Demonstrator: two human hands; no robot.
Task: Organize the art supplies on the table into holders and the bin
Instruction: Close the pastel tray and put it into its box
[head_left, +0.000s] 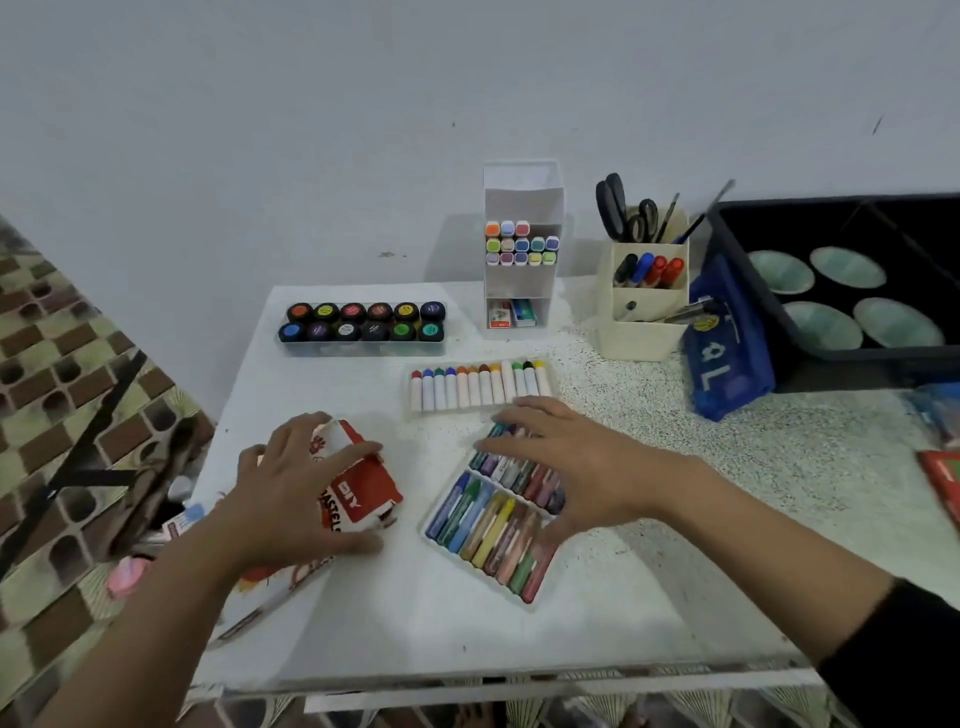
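Observation:
A white tray of oil pastels (493, 530) lies slanted in the middle of the white table (467, 634). My right hand (566, 462) rests on its far end, fingers spread over the sticks, thumb at the tray's right edge. The red and white pastel box (363, 493) lies at the left, and my left hand (296, 488) grips it with fingers curled over the open flap end. Behind the tray sits a row of white crayon sticks (480, 387) in a clear tray.
A tray of paint pots (361, 322) stands at the back left. A white tower holder (522, 249) with markers, a cream holder (644, 291) with scissors and markers, a blue case (724, 348) and a black bin (852, 291) with bowls line the back right.

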